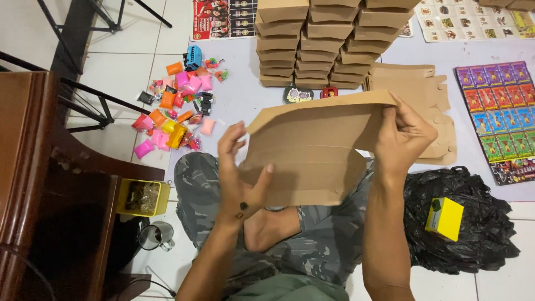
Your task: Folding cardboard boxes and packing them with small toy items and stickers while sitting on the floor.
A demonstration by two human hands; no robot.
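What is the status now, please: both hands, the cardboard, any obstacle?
Left hand and right hand both grip the flat cardboard box blank, held up over the lap. Nothing between the hands; stacked folded boxes beyond.

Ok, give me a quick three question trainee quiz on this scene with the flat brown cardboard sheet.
1. True or false: both hands grip the flat brown cardboard box blank.
2. What does the small yellow box rest on?
A. black plastic bag
B. wooden cabinet
C. stacked boxes
3. What lies on the floor left of the stacked brown cardboard boxes?

Key: 1 true, left hand and right hand. 2 A, black plastic bag. 3 pile of small colourful packets.
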